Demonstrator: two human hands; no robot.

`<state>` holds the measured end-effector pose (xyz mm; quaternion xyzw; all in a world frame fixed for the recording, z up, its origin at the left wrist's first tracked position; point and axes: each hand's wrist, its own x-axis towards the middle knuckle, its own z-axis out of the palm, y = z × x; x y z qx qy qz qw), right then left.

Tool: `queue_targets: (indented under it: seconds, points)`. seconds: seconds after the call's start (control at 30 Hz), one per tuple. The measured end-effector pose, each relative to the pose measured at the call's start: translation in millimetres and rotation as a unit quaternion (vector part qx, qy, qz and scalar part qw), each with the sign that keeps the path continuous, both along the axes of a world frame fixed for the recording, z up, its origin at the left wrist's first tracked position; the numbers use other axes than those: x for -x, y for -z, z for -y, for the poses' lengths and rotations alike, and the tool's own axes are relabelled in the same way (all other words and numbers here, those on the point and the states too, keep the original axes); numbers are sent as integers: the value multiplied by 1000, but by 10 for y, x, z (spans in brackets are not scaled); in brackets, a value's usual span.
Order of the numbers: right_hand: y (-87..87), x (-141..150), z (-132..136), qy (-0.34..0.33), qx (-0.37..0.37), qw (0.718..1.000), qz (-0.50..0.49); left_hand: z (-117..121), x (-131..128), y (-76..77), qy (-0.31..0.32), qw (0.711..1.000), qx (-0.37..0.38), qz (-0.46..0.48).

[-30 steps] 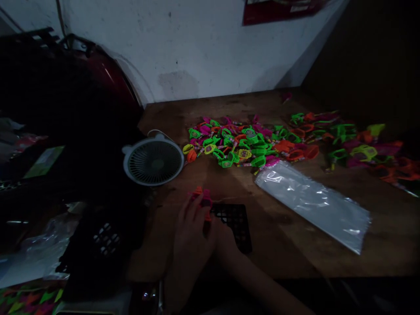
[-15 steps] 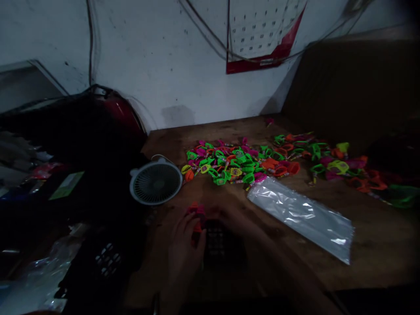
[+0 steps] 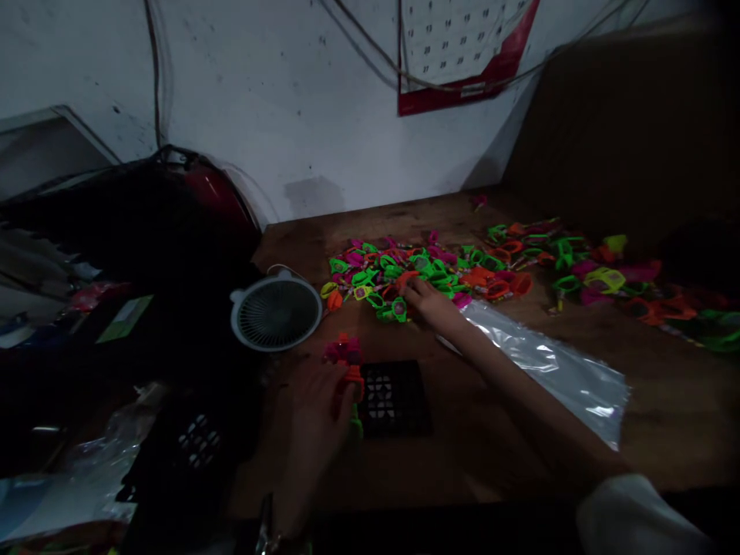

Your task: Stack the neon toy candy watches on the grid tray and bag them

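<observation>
Bright plastic toy watches [image 3: 370,270] in green, orange, pink and yellow lie heaped on the wooden table. My left hand [image 3: 317,405] is curled around a small row of them, with orange, pink and some green showing past the fingers. Reaching forward into the heap, my right hand [image 3: 428,302] has its closed fingertips on an orange watch [image 3: 406,280]. A black square tray with a lattice pattern [image 3: 398,397] lies flat just right of my left hand. Clear plastic bags [image 3: 543,362] lie under and beside my right forearm.
A round grey fan [image 3: 278,312] stands left of the heap. Dark bags and plastic wrap [image 3: 109,439] crowd the left side. More watches [image 3: 607,277] spread to the right beside a brown cardboard panel [image 3: 624,131]. A calendar [image 3: 462,46] hangs on the wall.
My right hand has moved from beside my left hand, over the black tray, forward to the heap. The tray is now uncovered. My left hand stays around its watches.
</observation>
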<state>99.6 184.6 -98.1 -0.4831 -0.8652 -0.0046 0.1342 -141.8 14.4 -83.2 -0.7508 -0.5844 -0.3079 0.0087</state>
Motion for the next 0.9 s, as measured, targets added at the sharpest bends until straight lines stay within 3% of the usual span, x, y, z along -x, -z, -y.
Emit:
queue_targets:
  seconds: [0.13,0.2,0.27,0.37,0.43,0.47,0.53,0.63,0.8,0.83,0.9]
  points:
    - [290,-207,667,38,-26,972,-232,-46,-125,-25,-10,996,59,-59]
    - [462,-258,951,82,2,966,-247,-79,-187,-34,-12,994,76,-77]
    - [578,-258,1137,137,53,974,-175,-108,-219,-26,-12,994,78,-71]
    - [610,-191,1210,205,85,975,-8,-144,-207,14,-11,997,68,-42]
    - [581,-141,1164,221,90,971,32,-162,-178,37,-5,998,54,-30]
    - [566,-117,1136,224,96,970,11,-168,-163,43,-1,999,45,-28]
    - [547,-60,1109,215,108,963,-125,-172,-135,38,6,999,32,-24]
    - [525,103,1218,161,131,911,-356,-144,-109,4,13,1000,18,-9]
    - [510,603,1599,65,385,736,-553,24,-100,33,11,1000,-14,-13]
    - [530,701,1644,68,392,728,-559,70,-102,65,9,1000,-14,-16]
    - [590,854,1685,73,347,752,-556,153,-106,146,8,1000,-9,-22]
